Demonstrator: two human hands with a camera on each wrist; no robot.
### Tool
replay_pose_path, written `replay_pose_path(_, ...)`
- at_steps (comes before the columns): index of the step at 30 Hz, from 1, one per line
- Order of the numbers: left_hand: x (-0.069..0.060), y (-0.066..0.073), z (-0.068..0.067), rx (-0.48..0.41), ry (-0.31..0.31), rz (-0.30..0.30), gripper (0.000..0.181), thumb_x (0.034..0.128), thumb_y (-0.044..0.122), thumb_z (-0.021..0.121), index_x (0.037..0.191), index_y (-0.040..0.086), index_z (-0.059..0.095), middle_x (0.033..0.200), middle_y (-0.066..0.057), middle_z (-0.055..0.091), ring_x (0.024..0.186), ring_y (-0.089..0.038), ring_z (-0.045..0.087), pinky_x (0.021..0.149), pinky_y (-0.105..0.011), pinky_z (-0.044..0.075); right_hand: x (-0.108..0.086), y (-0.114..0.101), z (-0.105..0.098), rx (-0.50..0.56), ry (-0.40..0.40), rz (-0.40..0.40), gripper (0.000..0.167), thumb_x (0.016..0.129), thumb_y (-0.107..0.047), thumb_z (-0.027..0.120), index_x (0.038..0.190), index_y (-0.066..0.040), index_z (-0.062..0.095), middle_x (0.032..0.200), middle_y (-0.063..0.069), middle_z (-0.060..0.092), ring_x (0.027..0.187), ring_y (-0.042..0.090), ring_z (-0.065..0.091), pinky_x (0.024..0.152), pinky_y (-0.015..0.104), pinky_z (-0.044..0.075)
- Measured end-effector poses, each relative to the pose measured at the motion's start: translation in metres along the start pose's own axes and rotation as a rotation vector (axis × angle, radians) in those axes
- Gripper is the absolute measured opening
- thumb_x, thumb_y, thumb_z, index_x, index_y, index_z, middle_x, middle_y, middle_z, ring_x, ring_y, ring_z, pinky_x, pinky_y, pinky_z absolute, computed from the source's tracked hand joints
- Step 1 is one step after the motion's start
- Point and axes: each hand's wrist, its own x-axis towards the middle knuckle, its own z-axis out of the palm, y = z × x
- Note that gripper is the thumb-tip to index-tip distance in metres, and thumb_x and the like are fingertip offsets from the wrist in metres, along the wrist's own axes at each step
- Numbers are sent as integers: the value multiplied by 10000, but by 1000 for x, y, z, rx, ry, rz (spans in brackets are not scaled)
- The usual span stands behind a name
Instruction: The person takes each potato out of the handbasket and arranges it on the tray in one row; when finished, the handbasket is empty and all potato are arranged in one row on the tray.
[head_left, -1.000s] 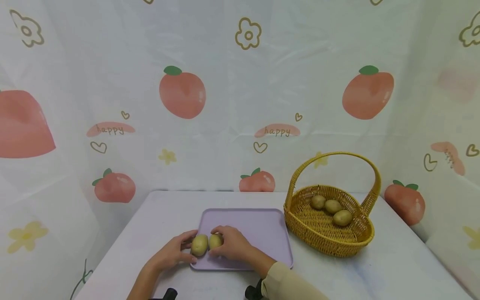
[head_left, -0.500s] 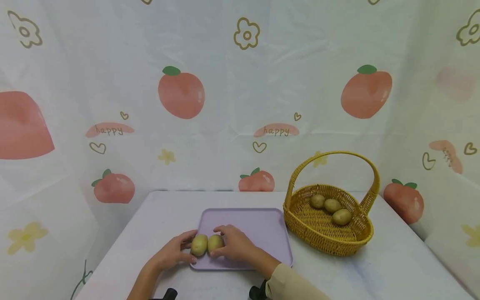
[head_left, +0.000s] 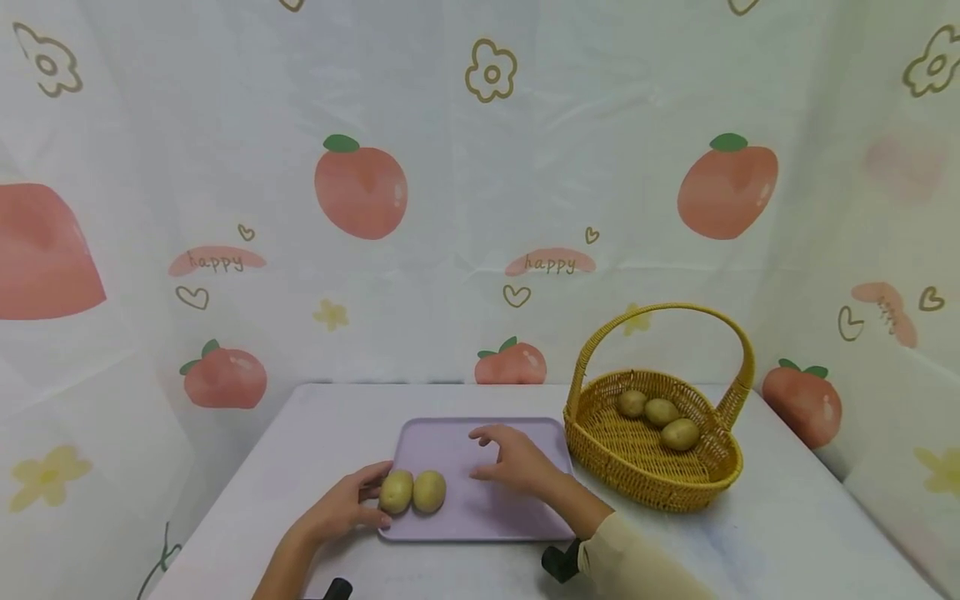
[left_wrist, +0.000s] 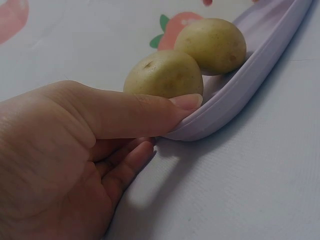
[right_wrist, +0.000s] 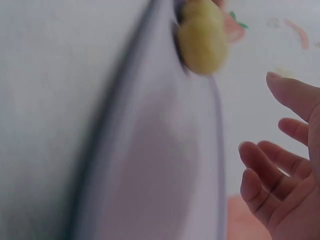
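Observation:
Two yellow-brown potatoes sit side by side at the left end of the shallow lilac tray (head_left: 510,512). My left hand (head_left: 341,506) curls round the left potato (head_left: 396,492) at the tray's left rim. In the left wrist view its thumb lies along the front of that potato, over the rim; the index fingertip is hidden there. The right potato (head_left: 430,492) stands free, beside the first. Over the tray's right half is my right hand (head_left: 521,462), its fingers spread and loosely bent around nothing. In the right wrist view the hand (right_wrist: 287,165) holds nothing.
A yellow wicker basket (head_left: 652,492) with a tall arched handle stands right of the tray. Inside it, three potatoes (head_left: 662,413) lie in a row. The white table (head_left: 322,417) meets a fruit-print curtain (head_left: 435,308) at the back.
My right hand has let go of the right potato and moved right and up, away from it. The left hand and both potatoes keep their places on the tray.

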Motion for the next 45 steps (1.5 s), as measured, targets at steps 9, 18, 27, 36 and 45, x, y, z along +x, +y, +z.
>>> replay_pose_path(9,2,-4,0,16,-3,-10,920,716,172,838,1441,-100,341,1454,-323,363,1231,-439,497,1068,-586,334,-12,14,-60,-51,80,-80,419,816,-203,793,1195,-101,646,1059,57,656,644,68,550,535,234,499)
replay_pose_path(18,2,-4,-1,8,-7,-12,932,713,192,845,1440,-101,342,1453,-320,368,1235,-441,491,1069,-589,330,-27,27,-115,-101,104,-26,343,834,-177,771,1156,-115,669,990,-4,664,783,109,618,636,267,540)
replay_pose_path(27,2,-4,-1,6,-3,-32,922,711,177,846,1443,-85,352,1456,-310,371,1239,-432,491,1070,-580,336,-43,39,-156,-114,18,-33,323,856,-159,746,1137,-25,663,918,7,672,846,166,627,715,314,550)
replay_pose_path(36,2,-4,-1,-4,-3,-42,922,710,175,845,1446,-79,352,1461,-310,363,1240,-441,486,1067,-584,338,-45,71,-178,-135,10,59,355,894,-205,709,1172,9,649,1075,144,683,977,249,643,834,423,545)
replay_pose_path(45,3,-5,-2,-4,-6,-18,929,704,172,846,1445,-86,349,1457,-315,364,1232,-439,494,1070,-586,329,-40,110,-190,-118,30,217,397,927,-208,670,1229,38,593,1181,238,615,1100,415,573,903,537,497)
